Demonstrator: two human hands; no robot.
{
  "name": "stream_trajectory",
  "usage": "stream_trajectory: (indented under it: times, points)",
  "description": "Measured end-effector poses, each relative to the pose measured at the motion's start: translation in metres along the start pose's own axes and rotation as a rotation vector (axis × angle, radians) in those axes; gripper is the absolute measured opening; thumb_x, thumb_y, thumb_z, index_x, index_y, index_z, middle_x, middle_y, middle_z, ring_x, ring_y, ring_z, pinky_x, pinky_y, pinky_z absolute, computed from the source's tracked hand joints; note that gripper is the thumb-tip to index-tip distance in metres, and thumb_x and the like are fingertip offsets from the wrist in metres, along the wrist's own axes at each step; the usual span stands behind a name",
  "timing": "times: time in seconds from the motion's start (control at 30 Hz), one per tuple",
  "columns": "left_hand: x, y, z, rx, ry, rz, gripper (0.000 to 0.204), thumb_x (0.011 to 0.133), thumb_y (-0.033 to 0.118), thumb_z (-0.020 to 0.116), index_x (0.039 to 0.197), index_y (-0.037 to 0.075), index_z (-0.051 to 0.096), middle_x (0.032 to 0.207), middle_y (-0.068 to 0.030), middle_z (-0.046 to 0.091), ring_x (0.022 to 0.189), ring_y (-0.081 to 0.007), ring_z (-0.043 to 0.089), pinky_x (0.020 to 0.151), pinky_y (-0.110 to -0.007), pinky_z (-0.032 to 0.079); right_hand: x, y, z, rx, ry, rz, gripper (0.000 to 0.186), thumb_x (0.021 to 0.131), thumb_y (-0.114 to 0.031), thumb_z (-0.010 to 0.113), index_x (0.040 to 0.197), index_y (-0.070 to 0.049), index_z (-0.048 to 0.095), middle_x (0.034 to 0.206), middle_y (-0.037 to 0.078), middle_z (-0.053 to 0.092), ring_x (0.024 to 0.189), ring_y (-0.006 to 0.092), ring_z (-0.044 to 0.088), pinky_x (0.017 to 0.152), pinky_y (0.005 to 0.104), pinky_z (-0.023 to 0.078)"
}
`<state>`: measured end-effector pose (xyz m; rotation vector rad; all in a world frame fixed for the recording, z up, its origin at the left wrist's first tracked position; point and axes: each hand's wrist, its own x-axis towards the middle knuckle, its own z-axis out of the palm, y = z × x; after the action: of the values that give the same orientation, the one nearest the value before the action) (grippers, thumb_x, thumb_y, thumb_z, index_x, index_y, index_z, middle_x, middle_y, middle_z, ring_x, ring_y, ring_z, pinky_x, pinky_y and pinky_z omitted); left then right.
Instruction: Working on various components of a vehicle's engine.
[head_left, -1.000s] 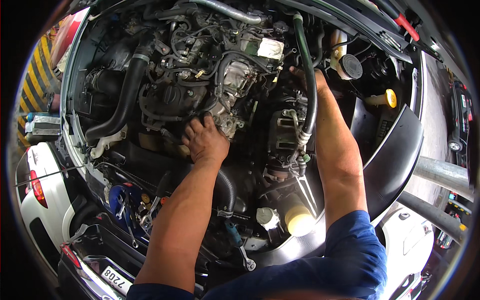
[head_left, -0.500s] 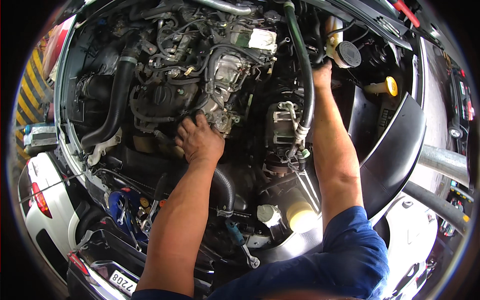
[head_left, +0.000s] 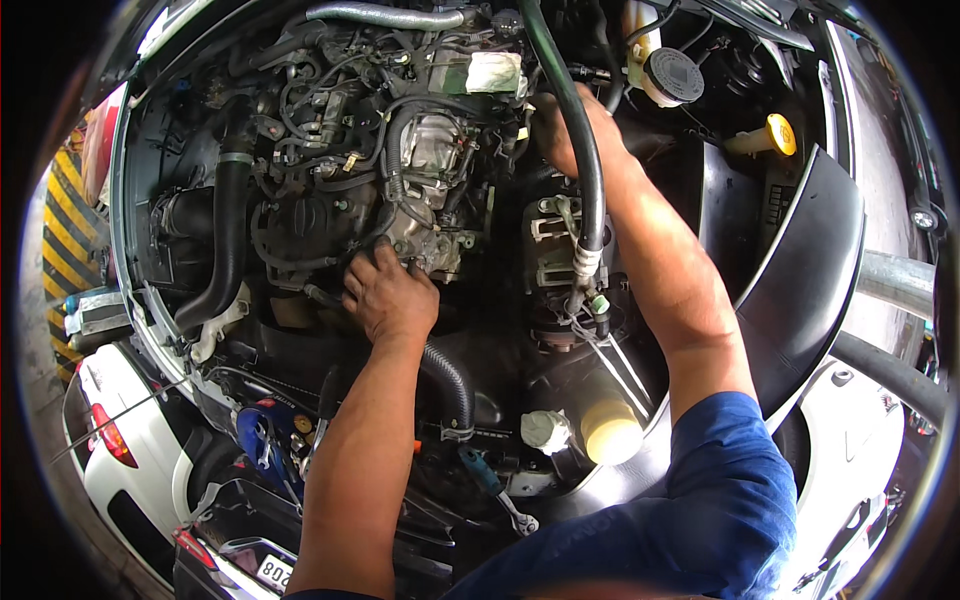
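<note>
My left hand (head_left: 392,297) leans on the front of the engine, below a silvery metal housing (head_left: 437,150). Its fingers are spread over the lower metal part (head_left: 412,235) and some hoses, with no tool visible in it. Reaching deep into the right side of the bay, my right hand (head_left: 603,138) lies partly behind a thick black hose (head_left: 590,205), next to the engine's side. Its fingertips are lost in shadow and behind the hose, so what they touch is hidden. Below it sits a ribbed metal unit (head_left: 557,245) with a bracket.
A reservoir with a black cap (head_left: 672,77) and a yellow cap (head_left: 780,135) stand at right. A ratchet (head_left: 497,490) and blue-handled tools (head_left: 265,440) lie along the front edge. A ribbed hose (head_left: 452,390) runs beside my left forearm. A cloth-wrapped opening (head_left: 545,431) sits near a pale yellow cap (head_left: 612,440).
My right hand has moved left from beside the black-capped reservoir to behind the thick hose, near the engine. My left hand keeps its place on the engine. The whole view has shifted slightly.
</note>
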<state>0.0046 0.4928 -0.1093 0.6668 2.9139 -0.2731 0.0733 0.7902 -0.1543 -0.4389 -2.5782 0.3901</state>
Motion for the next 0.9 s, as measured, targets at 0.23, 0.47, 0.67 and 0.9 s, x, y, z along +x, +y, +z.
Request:
stream_trajectory:
  times: [0.23, 0.47, 0.67, 0.9]
  points:
    - [-0.006, -0.039, 0.003, 0.059, 0.0, -0.11, 0.057, 0.085, 0.03, 0.066, 0.131, 0.006, 0.045, 0.127, -0.0208, 0.044, 0.125, -0.0405, 0.04, 0.103, -0.056, 0.034, 0.05, -0.005, 0.104, 1.059, -0.589, 0.593, 0.036, 0.076, -0.014, 0.076, 0.107, 0.003, 0.068, 0.097, 0.014, 0.071, 0.082, 0.0244, 0.068, 0.074, 0.035, 0.056]
    - [0.001, -0.016, 0.006, 0.023, -0.005, -0.057, 0.057, 0.083, 0.027, 0.066, 0.133, 0.009, 0.044, 0.128, -0.0195, 0.042, 0.126, -0.0398, 0.039, 0.102, -0.057, 0.034, -0.023, 0.106, 0.21, 0.613, -0.364, -0.079, 0.036, 0.083, -0.022, 0.061, 0.115, -0.008, 0.068, 0.113, 0.015, 0.069, 0.107, 0.0272, 0.064, 0.095, 0.0369, 0.049]
    - [0.001, 0.003, -0.001, -0.037, -0.011, -0.013, 0.056, 0.083, 0.027, 0.067, 0.13, 0.009, 0.046, 0.126, -0.0194, 0.043, 0.125, -0.0398, 0.04, 0.102, -0.057, 0.035, 0.041, 0.077, 0.1, 0.567, -0.774, 0.185, 0.034, 0.091, -0.015, 0.048, 0.12, -0.008, 0.064, 0.117, 0.014, 0.066, 0.115, 0.0303, 0.06, 0.1, 0.036, 0.048]
    - [0.001, 0.002, 0.002, -0.014, 0.032, 0.01, 0.056, 0.083, 0.028, 0.067, 0.131, 0.009, 0.046, 0.126, -0.0191, 0.043, 0.124, -0.0399, 0.041, 0.102, -0.057, 0.035, 0.028, 0.102, 0.121, 0.77, -0.457, 0.053, 0.031, 0.087, -0.032, 0.066, 0.108, -0.01, 0.073, 0.111, 0.011, 0.069, 0.106, 0.0218, 0.061, 0.095, 0.0361, 0.047]
